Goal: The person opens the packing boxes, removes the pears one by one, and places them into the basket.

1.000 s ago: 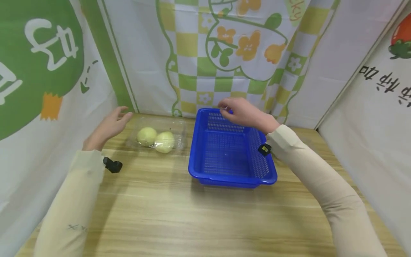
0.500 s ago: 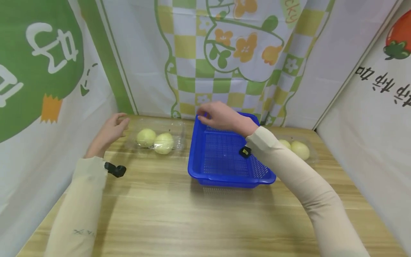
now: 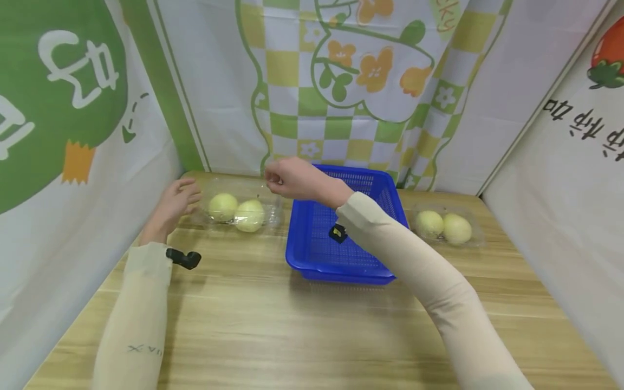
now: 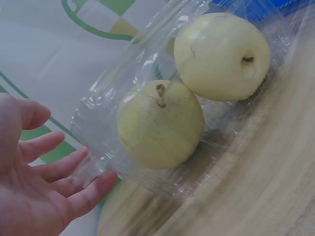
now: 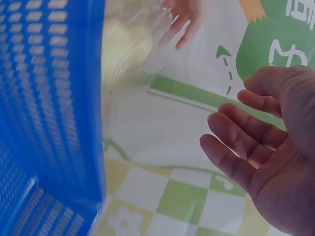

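Two pale yellow-green pears [image 3: 236,212] sit side by side in a clear plastic clamshell box [image 3: 273,195] at the back left. My left hand [image 3: 174,207] is at the box's left end, its relaxed fingertips right by the clear plastic in the left wrist view, where both pears [image 4: 161,125] show their stems. Over the back left corner of a blue plastic basket [image 3: 298,249] hovers my right hand [image 3: 298,179], fingers loosely bent and holding nothing. In the right wrist view its fingers [image 5: 236,132] point past the basket wall toward the box.
Another clear box [image 3: 478,234] with two pears stands right of the basket, which has perforated walls and is partly covered by my right forearm. Wood-grain tabletop [image 3: 273,330] lies in front. Printed cloth [image 3: 336,130] hangs behind and at both sides.
My right hand has moved left across the basket's back toward the left box, uncovering the right box. My left hand has shifted slightly down and closer to the left box.
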The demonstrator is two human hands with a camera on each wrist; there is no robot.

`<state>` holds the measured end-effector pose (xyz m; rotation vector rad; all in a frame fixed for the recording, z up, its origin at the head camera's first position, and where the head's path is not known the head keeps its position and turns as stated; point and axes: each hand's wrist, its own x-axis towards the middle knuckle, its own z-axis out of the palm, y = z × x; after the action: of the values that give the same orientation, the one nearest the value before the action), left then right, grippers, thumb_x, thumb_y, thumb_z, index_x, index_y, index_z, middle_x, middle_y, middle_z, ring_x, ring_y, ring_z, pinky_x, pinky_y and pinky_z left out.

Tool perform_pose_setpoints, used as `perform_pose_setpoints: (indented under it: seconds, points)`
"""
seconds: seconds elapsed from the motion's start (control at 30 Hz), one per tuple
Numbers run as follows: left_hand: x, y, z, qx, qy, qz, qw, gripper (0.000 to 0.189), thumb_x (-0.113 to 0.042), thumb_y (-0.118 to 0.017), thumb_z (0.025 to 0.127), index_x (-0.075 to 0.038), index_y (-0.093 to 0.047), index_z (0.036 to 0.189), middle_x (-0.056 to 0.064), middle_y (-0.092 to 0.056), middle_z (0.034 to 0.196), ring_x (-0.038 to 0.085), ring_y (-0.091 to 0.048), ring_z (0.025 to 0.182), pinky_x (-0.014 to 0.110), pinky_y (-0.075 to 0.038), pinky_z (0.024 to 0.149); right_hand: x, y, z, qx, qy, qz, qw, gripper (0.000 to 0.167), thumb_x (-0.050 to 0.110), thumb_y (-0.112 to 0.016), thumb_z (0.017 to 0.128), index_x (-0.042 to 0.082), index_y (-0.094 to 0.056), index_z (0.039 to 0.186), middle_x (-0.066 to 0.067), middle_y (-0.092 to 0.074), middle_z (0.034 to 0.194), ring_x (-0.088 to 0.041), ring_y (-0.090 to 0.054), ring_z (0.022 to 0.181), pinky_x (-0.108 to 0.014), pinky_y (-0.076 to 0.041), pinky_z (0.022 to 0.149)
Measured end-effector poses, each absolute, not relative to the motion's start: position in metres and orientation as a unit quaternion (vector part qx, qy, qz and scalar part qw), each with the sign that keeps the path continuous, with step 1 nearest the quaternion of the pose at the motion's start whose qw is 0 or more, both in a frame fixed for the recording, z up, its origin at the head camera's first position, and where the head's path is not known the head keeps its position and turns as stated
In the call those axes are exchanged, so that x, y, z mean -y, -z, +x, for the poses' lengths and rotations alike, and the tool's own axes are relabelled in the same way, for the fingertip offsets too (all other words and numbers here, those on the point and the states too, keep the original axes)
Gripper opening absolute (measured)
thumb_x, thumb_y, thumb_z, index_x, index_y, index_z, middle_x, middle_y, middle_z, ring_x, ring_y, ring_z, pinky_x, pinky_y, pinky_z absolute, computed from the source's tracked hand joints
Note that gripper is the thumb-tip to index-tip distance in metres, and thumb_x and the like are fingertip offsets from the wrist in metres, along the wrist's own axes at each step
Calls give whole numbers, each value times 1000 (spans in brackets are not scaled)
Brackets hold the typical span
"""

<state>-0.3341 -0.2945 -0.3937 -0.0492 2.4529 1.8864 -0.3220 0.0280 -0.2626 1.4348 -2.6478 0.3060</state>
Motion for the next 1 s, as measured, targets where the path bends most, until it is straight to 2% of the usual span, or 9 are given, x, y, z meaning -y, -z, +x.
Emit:
perform_pose_setpoints:
  seconds: [0.07,0.17,0.43,0.5,0.6,0.73,0.83,0.9,1.0]
  points:
    - [295,397,-334,-787,-617,-21,23,74,-47,-39,101,-9,-10,158,24,-24,159,37,-32,145,24,-50,93,-21,265,-322,874,-108,471,48,15,12,-54,96,7,-68,100,-3,-71,91,-14,-64,82,-25,-52,77]
    - [296,401,-335,-774,-631,-24,28,73,-46,-38,102,-9,-10,158,23,-24,159,36,-30,146,35,-43,108,-12,271,-322,878,-109,464,35,15,14,-54,97,8,-66,101,-1,-68,87,-12,-60,76,-24,-51,72]
    - [295,398,-329,-747,-661,-47,55,67,-42,-36,104,-11,-11,158,20,-24,160,35,-22,149,30,-37,110,11,274,-322,893,-101,438,12,11,18,-52,98,12,-61,94,3,-63,85,-10,-54,71,-20,-44,64]
    - [298,407,-334,-747,-660,-51,59,66,-43,-35,104,-12,-11,158,19,-16,163,31,-27,147,25,-39,107,17,277,-321,895,-96,436,4,11,17,-52,97,13,-58,90,4,-59,82,-9,-51,70,-19,-41,62]
    - [303,419,-338,-726,-682,-58,60,62,-35,-36,106,-12,-13,158,18,-14,163,18,-49,126,17,-47,89,27,285,-321,893,-87,441,-9,14,17,-51,98,15,-54,84,5,-54,79,-9,-48,70,-19,-39,61]
    - [309,428,-339,-697,-713,-52,59,58,-25,-36,106,-9,-14,158,20,-10,163,3,-54,100,14,-49,75,38,297,-320,890,-96,444,-26,16,16,-51,98,15,-52,82,5,-51,77,-9,-47,69,-20,-39,62]
    - [312,431,-340,-708,-702,-42,64,58,-28,-35,107,-10,-13,158,19,-11,164,14,-50,126,13,-47,79,42,304,-322,890,-98,444,-23,14,15,-53,96,15,-53,82,5,-52,78,-9,-48,70,-20,-39,63]
    - [313,433,-342,-713,-696,-40,68,59,-30,-35,107,-12,-12,158,18,-11,164,25,-35,144,12,-45,82,44,309,-324,891,-91,443,-20,12,15,-54,95,15,-55,83,5,-55,80,-9,-50,73,-21,-41,64]
    - [313,434,-343,-716,-693,-39,72,62,-33,-36,106,-12,-11,158,18,-10,164,32,-15,151,13,-43,90,47,313,-328,893,-85,442,-19,10,15,-54,95,14,-59,86,5,-59,84,-9,-53,76,-21,-44,68]
